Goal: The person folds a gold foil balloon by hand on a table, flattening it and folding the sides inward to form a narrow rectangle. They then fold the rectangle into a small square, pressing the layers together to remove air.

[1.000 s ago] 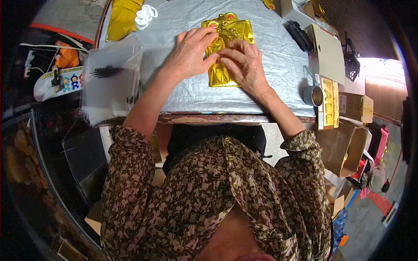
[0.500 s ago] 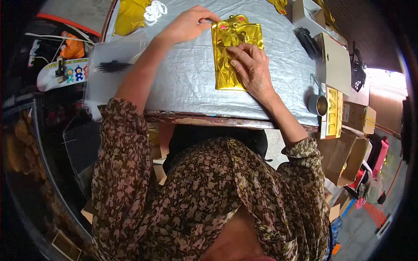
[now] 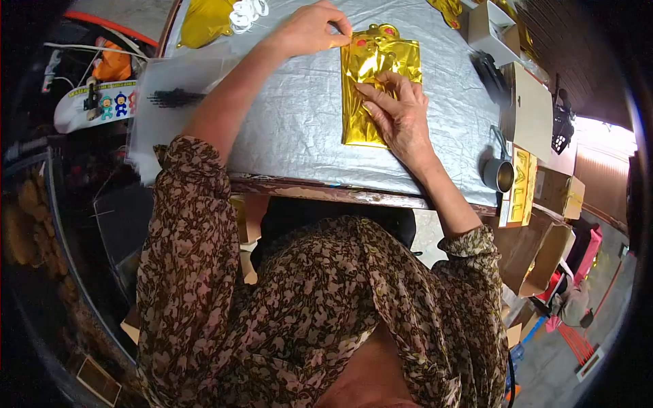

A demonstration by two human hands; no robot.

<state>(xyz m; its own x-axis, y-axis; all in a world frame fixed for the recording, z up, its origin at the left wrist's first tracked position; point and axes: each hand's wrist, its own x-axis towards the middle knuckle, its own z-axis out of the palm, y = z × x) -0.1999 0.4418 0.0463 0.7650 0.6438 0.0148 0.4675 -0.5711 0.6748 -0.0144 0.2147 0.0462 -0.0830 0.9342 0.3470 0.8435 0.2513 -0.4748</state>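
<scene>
A flat, folded gold foil balloon [image 3: 355, 121] with small red spots near its top lies on the silver-covered table [image 3: 286, 129]. At its upper left corner, my left hand [image 3: 314, 30] has thumb and fingertips pinched together on the foil edge. My right hand [image 3: 405, 121] presses on the balloon's right side, its fingers bent and the thumb close beneath the index finger. Part of the foil is hidden under that hand.
Gold foil [image 3: 206, 22] and a coil of white string [image 3: 246, 15] lie at the back left, above clear plastic sleeves [image 3: 194, 71]. Along the right edge are a metal cup [image 3: 500, 175], a black object [image 3: 488, 75], a white box [image 3: 491, 28] and cardboard boxes [image 3: 544, 251].
My left fingers have come together on the balloon's upper left corner. The right hand stays on the foil, its fingers a little more bunched. The whole view has shifted slightly.
</scene>
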